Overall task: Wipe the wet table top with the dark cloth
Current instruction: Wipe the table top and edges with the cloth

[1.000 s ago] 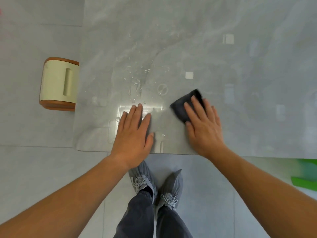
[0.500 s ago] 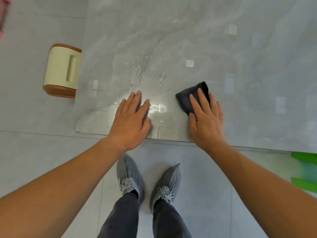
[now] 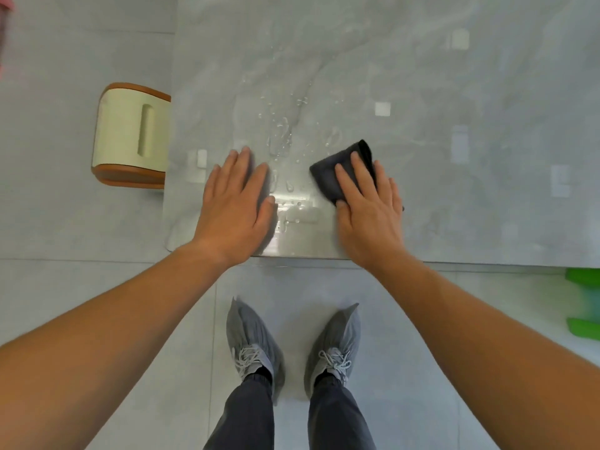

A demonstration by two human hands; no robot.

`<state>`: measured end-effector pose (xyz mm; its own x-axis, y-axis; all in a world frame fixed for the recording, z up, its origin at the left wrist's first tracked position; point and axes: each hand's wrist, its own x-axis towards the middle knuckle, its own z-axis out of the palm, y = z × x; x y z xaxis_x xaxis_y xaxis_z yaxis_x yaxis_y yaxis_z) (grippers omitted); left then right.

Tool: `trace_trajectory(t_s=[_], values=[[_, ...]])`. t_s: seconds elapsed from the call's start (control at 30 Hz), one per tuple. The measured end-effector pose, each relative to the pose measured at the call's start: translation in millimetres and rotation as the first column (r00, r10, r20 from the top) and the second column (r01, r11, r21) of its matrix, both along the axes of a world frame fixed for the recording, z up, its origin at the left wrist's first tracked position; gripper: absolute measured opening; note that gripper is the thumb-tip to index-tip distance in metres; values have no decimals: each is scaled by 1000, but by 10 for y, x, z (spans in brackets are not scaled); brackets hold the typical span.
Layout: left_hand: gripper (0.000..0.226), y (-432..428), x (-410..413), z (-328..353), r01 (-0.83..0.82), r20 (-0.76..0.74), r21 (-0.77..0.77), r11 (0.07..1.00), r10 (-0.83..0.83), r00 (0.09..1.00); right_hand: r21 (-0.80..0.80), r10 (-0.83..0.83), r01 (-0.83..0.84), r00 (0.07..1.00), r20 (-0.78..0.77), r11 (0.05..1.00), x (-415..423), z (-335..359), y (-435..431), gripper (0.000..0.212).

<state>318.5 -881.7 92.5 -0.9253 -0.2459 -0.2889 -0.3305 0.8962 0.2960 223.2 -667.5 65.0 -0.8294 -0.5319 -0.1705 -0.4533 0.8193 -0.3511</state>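
The grey marble-look table top (image 3: 422, 92) fills the upper part of the view. Water drops and a small puddle (image 3: 282, 138) lie on it near the front left corner. My right hand (image 3: 368, 206) presses flat with straight fingers on the folded dark cloth (image 3: 328, 173), just right of the wet patch. The cloth's far corner sticks out beyond my fingertips. My left hand (image 3: 237, 203) rests flat on the table, palm down, just left of the water and holding nothing.
A cream chair with a brown rim (image 3: 130, 134) stands against the table's left edge. Something green (image 3: 584, 306) sits on the floor at the right, below the table's front edge. My feet in grey shoe covers (image 3: 292, 345) stand on the tiled floor.
Both hands sit a little closer to the table's front edge than a second ago, the cloth still under my right hand. My feet have stepped wider apart.
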Motion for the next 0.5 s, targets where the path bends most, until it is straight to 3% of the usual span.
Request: trace_trajectory(t_s=[0.1,0.23,0.3,0.37,0.5], values=[[65,-275,-124,-31,-26,25,-36,999,27,999,12,-76,77,996,-49,997,233,-8,-209,57],[65,-486,-293,-61,-7,73,-66,998,12,997,25,200,-199,977,-69,980,658,-23,-181,57],[65,-513,-330,-68,14,96,-71,997,-7,995,36,241,-239,969,-49,970,503,-18,-188,56],[64,-524,-336,-71,25,104,-69,997,-18,994,58,164,-162,986,-40,985,185,-14,-325,56],[63,-578,-338,-60,35,97,-35,999,-31,995,45,-181,181,983,-4,982,-287,2,-722,60]])
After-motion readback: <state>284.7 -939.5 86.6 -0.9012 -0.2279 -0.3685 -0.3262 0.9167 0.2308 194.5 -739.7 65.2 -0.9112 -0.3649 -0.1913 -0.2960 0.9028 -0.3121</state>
